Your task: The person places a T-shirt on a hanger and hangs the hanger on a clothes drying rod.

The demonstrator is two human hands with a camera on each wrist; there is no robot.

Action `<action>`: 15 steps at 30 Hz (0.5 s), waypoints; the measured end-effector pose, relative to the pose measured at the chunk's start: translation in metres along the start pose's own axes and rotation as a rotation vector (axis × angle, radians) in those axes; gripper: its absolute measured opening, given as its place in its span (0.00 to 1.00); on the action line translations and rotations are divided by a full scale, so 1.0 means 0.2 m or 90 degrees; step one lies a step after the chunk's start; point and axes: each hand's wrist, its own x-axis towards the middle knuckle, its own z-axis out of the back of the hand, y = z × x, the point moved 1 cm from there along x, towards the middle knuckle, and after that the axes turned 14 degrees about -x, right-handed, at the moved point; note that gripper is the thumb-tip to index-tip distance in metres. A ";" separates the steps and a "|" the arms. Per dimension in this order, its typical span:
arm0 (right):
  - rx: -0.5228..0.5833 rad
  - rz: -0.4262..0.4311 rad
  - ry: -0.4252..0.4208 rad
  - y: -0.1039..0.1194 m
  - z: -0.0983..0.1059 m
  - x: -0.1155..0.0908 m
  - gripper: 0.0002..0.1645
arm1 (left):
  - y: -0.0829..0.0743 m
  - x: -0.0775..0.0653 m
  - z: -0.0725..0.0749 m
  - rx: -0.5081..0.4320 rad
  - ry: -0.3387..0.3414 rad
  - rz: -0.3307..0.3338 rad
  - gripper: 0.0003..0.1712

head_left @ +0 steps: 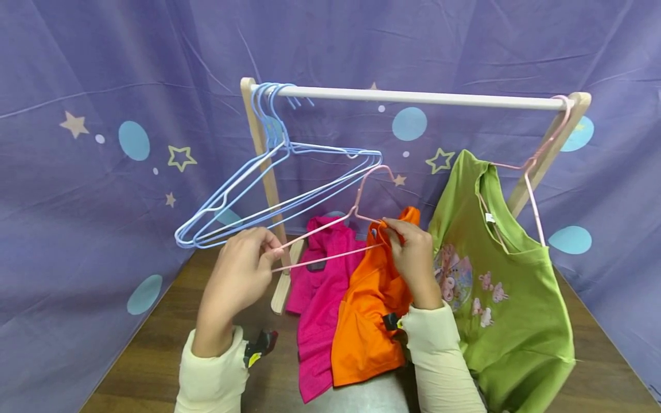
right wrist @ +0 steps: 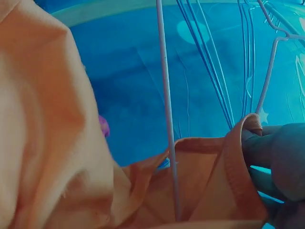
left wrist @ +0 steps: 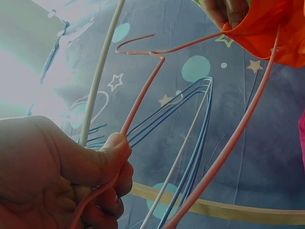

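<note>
A pink wire hanger (head_left: pixel 320 229) is held in the air in front of the rack, its hook pointing up. My left hand (head_left: pixel 242 267) pinches the hanger's left shoulder between thumb and fingers. The hanger's right end is inside the neck opening of an orange shirt (head_left: pixel 369 321). My right hand (head_left: pixel 413 252) pinches the shirt's neckline beside the hanger's right arm. In the right wrist view the neckband (right wrist: pixel 236 167) is gripped by the fingers, and the hanger's lower bar runs into the shirt. The shirt's lower part drapes toward the table.
Several blue and white hangers (head_left: pixel 232 195) hang at the left of the rack's white rail (head_left: pixel 413 97). A green shirt (head_left: pixel 506 275) hangs on another pink hanger at the right. A magenta garment (head_left: pixel 320 321) lies beneath the orange shirt on the wooden table (head_left: pixel 150 355).
</note>
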 end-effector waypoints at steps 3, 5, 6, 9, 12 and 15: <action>0.013 0.012 -0.033 0.02 0.00 0.00 0.10 | -0.01 -0.01 0.00 0.001 -0.003 0.003 0.05; 0.013 0.018 -0.046 0.04 -0.01 0.00 0.09 | -0.01 -0.01 0.00 0.003 -0.004 0.003 0.05; 0.014 0.021 -0.049 0.04 -0.01 0.01 0.09 | -0.01 -0.01 0.00 0.005 -0.004 0.003 0.05; 0.015 0.027 -0.049 0.07 -0.01 0.01 0.09 | -0.02 -0.01 0.00 0.013 -0.006 -0.003 0.05; 0.016 0.031 -0.057 0.09 -0.01 0.01 0.09 | -0.03 -0.01 -0.01 0.022 -0.013 -0.014 0.05; 0.018 0.031 -0.070 0.11 -0.01 0.01 0.09 | -0.04 -0.02 -0.02 0.028 -0.022 -0.026 0.06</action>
